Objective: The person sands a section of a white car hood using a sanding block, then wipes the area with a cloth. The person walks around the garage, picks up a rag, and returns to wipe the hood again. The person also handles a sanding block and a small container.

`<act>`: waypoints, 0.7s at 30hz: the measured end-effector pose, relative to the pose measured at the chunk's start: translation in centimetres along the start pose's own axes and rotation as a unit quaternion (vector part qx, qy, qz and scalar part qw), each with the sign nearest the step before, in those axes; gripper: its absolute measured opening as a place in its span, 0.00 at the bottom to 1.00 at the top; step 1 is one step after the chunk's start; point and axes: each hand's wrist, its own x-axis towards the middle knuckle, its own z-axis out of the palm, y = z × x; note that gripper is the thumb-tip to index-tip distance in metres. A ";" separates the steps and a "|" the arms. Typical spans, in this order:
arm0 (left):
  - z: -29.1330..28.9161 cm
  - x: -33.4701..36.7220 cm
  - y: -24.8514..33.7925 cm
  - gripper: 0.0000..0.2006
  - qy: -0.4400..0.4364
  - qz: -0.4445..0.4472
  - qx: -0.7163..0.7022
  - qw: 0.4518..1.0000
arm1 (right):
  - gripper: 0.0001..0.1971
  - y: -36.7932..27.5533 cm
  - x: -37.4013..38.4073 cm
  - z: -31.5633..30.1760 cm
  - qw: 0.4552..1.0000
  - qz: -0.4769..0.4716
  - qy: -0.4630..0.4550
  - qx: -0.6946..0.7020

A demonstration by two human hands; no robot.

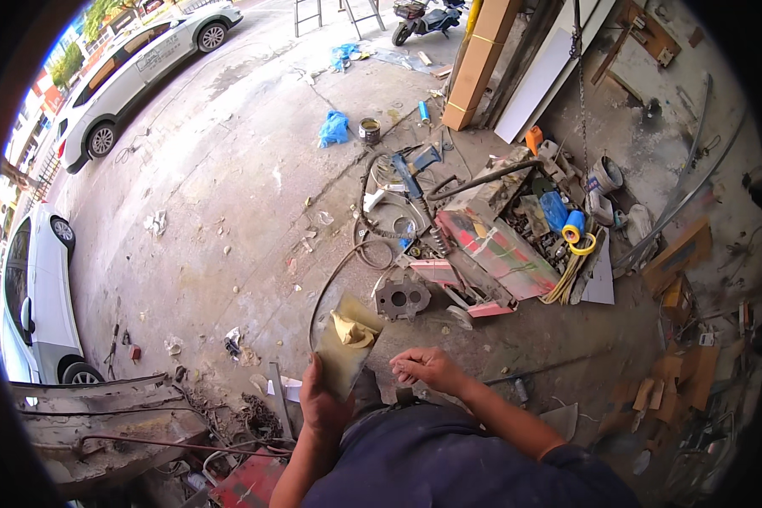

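Note:
My left hand is wrapped around the lower edge of a flat, greyish mixing board, held tilted before my body. On the board's upper part sits a lump of pale yellow, putty-like paste. Just to the right of the board, apart from it, is my right hand. Its fingers are curled with the tips pressed together; whatever they pinch, if anything, is too small to name.
A battered red-and-grey box heaped with tools stands ahead right, beside a hose and a flat metal plate with holes. An opened can stands farther off. A dirty metal part lies left. White cars are parked beyond.

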 end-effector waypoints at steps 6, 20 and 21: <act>-4.2 5.7 12.8 0.29 0.010 0.139 -0.055 0.989 | 0.20 7.9 7.3 -7.1 0.883 0.103 0.155 -0.431; -6.2 19.9 26.4 0.27 0.101 0.227 -0.079 0.965 | 0.09 19.0 13.2 -15.6 0.864 0.353 0.359 -0.015; -5.9 21.4 26.9 0.28 0.104 0.229 -0.074 0.965 | 0.11 18.5 15.7 -15.4 0.866 0.370 0.336 -0.023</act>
